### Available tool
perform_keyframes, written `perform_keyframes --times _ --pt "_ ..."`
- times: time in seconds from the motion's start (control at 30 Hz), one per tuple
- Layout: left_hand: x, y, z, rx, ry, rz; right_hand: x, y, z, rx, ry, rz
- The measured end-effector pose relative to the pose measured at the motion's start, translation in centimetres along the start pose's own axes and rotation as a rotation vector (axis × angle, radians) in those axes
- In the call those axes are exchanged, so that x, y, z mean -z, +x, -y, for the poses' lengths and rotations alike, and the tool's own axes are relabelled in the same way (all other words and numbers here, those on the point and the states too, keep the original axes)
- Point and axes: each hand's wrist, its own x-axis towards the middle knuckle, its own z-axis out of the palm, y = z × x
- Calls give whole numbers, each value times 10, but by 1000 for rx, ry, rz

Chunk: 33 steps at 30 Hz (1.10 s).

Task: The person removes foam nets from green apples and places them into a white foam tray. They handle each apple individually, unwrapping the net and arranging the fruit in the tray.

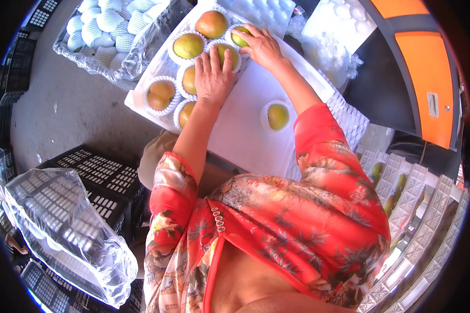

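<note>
Before me lies a white foam tray (141, 102) holding several green-orange mangoes, each ringed by a white foam collar. My left hand (214, 76) rests palm down with its fingers spread, the fingertips over a mango (224, 54) in the second row. At the tray's upper right, my right hand (263, 46) has its thumb and fingers around a greener mango (239, 36) in its foam collar. A single mango (278, 116) in a collar sits apart on a white foam surface (243, 129) to the right of the filled rows.
Net-wrapped fruit fills a plastic-lined crate (121, 74) at the upper left. Black plastic crates (94, 164), one under clear film (74, 219), stand at the lower left. Stacked pale crates (407, 187) hold fruit at the right, below an orange panel (425, 78). Foam sheets (258, 13) lie beyond the tray.
</note>
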Motion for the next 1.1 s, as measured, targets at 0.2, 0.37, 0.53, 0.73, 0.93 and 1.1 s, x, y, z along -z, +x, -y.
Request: perform_keyframes --times 0.2,0.37,0.53,0.73,0.93,1.1 --pt "31 -22 1 119 43 112 1 -12 11 -41 -107 -59" --pt "37 -48 22 240 -34 106 12 -21 24 72 -34 -43" --pt "32 -46 22 220 39 109 7 -45 47 327 -126 -119" --pt "25 -39 27 202 64 137 -9 -29 49 278 -116 -194" --pt "33 -56 37 193 6 152 -19 -33 65 249 -173 -174" --pt "43 -99 23 280 -81 -133 24 -37 89 304 -179 -3"
